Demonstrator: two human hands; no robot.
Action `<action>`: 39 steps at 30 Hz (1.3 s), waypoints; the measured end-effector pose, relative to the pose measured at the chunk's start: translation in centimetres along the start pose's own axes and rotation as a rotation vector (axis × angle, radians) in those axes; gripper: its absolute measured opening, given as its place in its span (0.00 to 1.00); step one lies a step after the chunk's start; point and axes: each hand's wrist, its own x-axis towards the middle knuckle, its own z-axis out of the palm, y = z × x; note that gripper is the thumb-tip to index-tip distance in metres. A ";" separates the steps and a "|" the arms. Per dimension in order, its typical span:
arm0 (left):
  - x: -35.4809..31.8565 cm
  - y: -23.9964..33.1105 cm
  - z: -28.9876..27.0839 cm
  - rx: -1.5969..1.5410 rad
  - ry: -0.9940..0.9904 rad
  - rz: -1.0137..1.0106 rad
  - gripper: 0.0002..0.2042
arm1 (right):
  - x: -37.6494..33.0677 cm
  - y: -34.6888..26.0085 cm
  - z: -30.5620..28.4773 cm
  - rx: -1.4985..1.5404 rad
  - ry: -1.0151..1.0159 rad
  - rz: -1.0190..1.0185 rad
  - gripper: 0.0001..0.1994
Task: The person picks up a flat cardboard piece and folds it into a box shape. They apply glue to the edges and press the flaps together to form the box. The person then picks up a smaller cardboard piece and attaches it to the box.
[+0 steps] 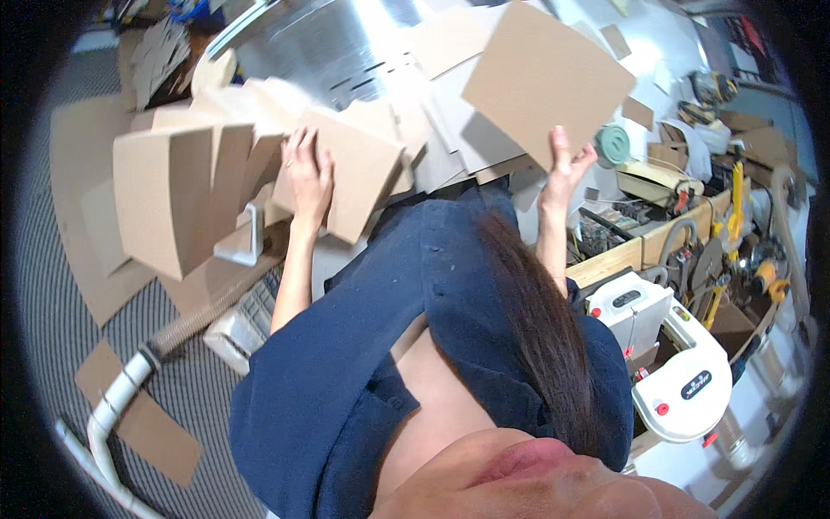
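Observation:
My right hand (566, 173) grips the lower corner of a flat brown cardboard sheet (549, 82), thumb on its face, and holds it up over the work surface. My left hand (309, 173) rests on a brown cardboard piece (359, 169) in front of me, fingers laid over its left edge; whether it grips the piece I cannot tell. Left of that hand a row of upright, folded cardboard pieces (169, 199) stands along the table edge. Pale flat sheets (475, 121) lie spread beneath the raised one.
A shiny metal surface (346, 52) lies at the far side. To my right are a wooden-edged bin of tools (609, 221), a green tape roll (612, 145) and a white machine (683, 389). Cardboard (160, 437) and a ribbed hose (199, 320) are at the lower left.

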 end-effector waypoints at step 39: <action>-16.4 12.5 10.2 -1.254 1.005 -1.258 0.39 | 12.7 -8.5 -2.2 -0.063 -0.904 0.177 0.36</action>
